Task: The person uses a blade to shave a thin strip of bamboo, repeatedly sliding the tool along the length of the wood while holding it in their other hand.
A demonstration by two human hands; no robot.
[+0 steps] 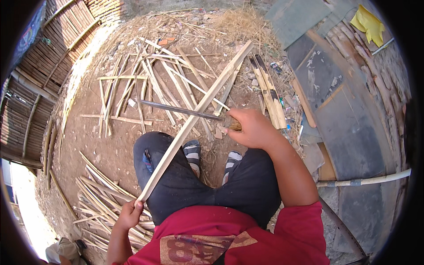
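A long pale split bamboo strip (pixel 164 161) slants from my left side up and away to the far right, over my left knee. My left hand (pixel 128 213) grips its near end. In my right hand (pixel 254 127) is the handle of a knife with a long, narrow dark blade (pixel 170 107). That blade points left and crosses the strip near its middle; whether it cuts into the wood I cannot tell. My fingers partly cover the handle. Both knees are bent, with my sandalled feet on the ground between them.
Split bamboo strips (pixel 170 84) lie scattered ahead, and another pile (pixel 99 198) is beside me on the left. Dark-stained bamboo halves (pixel 270 95) lie ahead right. Dark sheets (pixel 353 132) and a pale pole (pixel 375 178) flank the right side. A bamboo wall (pixel 53 53) stands left.
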